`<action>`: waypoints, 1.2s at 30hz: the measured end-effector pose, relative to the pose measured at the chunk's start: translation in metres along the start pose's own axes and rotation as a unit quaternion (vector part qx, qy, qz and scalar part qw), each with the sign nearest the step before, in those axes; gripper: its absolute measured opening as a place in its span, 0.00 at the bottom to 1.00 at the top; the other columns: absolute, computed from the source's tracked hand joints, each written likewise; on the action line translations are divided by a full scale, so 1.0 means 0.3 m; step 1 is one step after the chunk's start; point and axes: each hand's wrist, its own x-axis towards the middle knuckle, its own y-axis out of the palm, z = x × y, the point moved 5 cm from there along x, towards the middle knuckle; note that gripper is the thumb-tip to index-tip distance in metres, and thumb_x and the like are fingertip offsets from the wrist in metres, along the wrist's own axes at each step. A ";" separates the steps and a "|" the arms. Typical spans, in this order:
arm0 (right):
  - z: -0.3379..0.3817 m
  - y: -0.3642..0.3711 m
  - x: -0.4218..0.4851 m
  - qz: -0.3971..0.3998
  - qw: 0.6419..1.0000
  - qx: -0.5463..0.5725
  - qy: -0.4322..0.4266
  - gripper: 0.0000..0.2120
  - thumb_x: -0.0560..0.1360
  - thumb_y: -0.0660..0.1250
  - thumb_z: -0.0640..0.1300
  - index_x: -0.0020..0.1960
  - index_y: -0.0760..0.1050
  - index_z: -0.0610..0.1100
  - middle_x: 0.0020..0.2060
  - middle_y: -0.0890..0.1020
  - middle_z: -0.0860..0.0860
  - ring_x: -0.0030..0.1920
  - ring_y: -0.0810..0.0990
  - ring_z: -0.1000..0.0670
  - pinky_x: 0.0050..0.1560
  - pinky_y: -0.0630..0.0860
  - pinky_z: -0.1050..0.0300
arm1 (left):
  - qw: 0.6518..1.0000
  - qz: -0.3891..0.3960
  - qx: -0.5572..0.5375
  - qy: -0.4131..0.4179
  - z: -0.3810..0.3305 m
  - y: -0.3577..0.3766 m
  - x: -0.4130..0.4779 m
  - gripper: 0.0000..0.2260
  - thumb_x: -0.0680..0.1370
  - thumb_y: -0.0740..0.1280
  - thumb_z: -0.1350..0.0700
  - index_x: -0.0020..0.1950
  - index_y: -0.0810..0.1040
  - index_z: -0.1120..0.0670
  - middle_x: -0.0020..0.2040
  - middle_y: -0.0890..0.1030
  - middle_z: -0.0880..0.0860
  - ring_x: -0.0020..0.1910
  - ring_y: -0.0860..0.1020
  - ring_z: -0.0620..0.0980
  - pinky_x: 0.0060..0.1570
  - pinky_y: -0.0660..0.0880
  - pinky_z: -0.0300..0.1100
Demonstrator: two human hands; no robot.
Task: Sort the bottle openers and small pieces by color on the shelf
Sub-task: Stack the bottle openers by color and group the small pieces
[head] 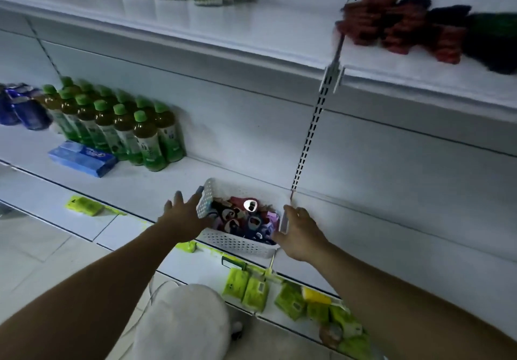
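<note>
Left hand (184, 219), right hand (300, 233) flank basket (237, 243); heaped bottle openers (246, 219) blur together
</note>
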 end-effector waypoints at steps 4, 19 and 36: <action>0.006 0.066 0.117 0.029 0.999 0.014 -0.002 0.31 0.78 0.63 0.55 0.75 0.54 0.50 0.71 0.60 0.42 0.66 0.70 0.40 0.60 0.69 0.53 | 0.996 0.053 -0.071 0.012 0.007 0.087 0.091 0.33 0.72 0.66 0.36 0.73 0.61 0.46 0.68 0.68 0.55 0.66 0.68 0.59 0.61 0.68 0.48; -0.099 0.123 0.137 -0.083 0.990 0.059 0.094 0.28 0.76 0.65 0.37 0.73 0.59 0.40 0.62 0.67 0.39 0.54 0.77 0.38 0.46 0.71 0.58 | 0.997 -0.042 -0.048 0.052 -0.042 0.127 0.176 0.44 0.71 0.72 0.45 0.78 0.50 0.51 0.65 0.67 0.58 0.64 0.63 0.59 0.63 0.62 0.49; -0.336 0.052 -0.045 -0.148 0.980 -0.101 0.086 0.27 0.76 0.66 0.45 0.72 0.62 0.43 0.69 0.65 0.44 0.68 0.64 0.43 0.67 0.64 0.52 | 0.956 -0.013 0.093 0.277 -0.424 0.303 0.057 0.34 0.73 0.67 0.42 0.74 0.60 0.53 0.74 0.54 0.58 0.75 0.51 0.58 0.72 0.55 0.51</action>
